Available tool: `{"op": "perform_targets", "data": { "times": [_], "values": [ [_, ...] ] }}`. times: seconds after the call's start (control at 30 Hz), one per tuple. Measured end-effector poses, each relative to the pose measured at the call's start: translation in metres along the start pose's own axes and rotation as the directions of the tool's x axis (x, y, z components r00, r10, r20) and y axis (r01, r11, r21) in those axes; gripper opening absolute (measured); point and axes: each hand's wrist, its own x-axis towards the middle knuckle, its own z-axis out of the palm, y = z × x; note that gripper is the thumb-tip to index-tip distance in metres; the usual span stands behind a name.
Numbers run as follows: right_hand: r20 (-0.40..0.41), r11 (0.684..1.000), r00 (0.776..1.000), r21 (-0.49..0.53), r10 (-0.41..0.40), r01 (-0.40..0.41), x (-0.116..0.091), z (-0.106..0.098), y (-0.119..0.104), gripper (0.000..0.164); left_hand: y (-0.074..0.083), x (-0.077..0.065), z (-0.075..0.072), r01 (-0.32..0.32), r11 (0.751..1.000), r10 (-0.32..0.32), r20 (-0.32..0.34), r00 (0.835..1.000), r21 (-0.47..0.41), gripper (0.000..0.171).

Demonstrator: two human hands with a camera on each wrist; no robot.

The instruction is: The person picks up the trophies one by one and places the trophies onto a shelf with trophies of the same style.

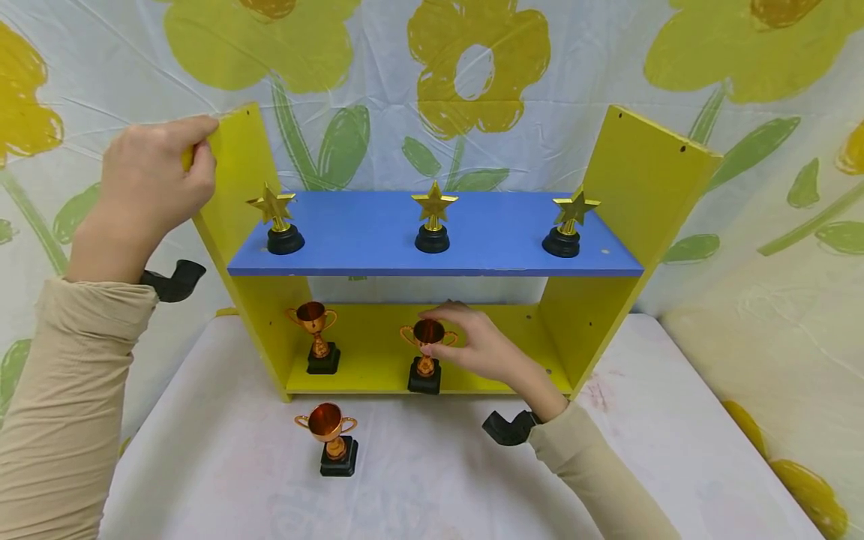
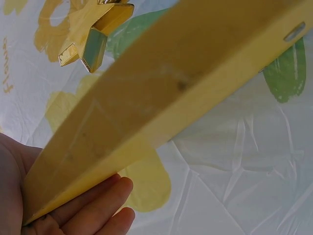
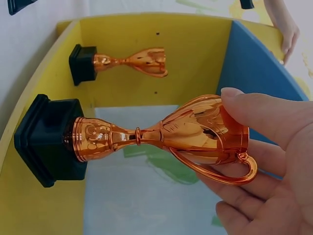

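Observation:
My right hand [image 1: 475, 341] pinches a bronze trophy cup [image 3: 195, 129] by its bowl, thumb on one side and fingers on the other. The cup is upright, its black base at the front edge of the yellow lower shelf [image 1: 371, 375], near the middle. With my left hand [image 1: 151, 169] I grip the upper edge of the shelf unit's yellow left side panel [image 2: 142, 93]. A second bronze trophy cup [image 1: 313, 319] stands on the lower shelf at the left. In front of the unit, a third bronze trophy cup [image 1: 327, 422] stands on the white-covered table [image 1: 223, 450].
Three gold star trophies with black bases, at the left [image 1: 285, 238], middle [image 1: 433, 210] and right [image 1: 563, 240], stand on the blue upper shelf [image 1: 358, 225]. The yellow right side panel [image 1: 641, 172] rises beside them. Behind hangs a flower-printed cloth [image 1: 378, 67].

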Motion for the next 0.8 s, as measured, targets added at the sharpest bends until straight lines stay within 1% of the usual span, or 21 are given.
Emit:
{"op": "perform_targets", "data": {
  "times": [0.13, 0.23, 0.43, 0.8],
  "values": [
    [-0.004, 0.999, 0.999, 0.012, 0.041, -0.041, 0.002, 0.002, 0.004, 0.045, 0.0, 0.0, 0.001, -0.009, 1.0, 0.009, -0.008, 1.0, -0.002, 0.036],
    [-0.01, 0.997, 0.997, 0.022, 0.073, -0.073, 0.003, 0.003, 0.007, 0.045, 0.0, 0.0, 0.001, -0.006, 1.0, 0.006, -0.008, 1.0, -0.003, 0.037],
    [-0.026, 0.994, 0.994, 0.039, 0.103, -0.102, 0.007, 0.005, 0.013, 0.045, -0.001, 0.0, 0.001, -0.007, 1.0, 0.007, -0.018, 1.0, 0.001, 0.036],
    [-0.058, 0.983, 0.984, 0.091, 0.168, -0.162, 0.011, 0.009, 0.022, 0.043, 0.0, 0.0, 0.0, -0.007, 1.0, 0.007, -0.003, 1.0, -0.001, 0.039]
  ]
}}
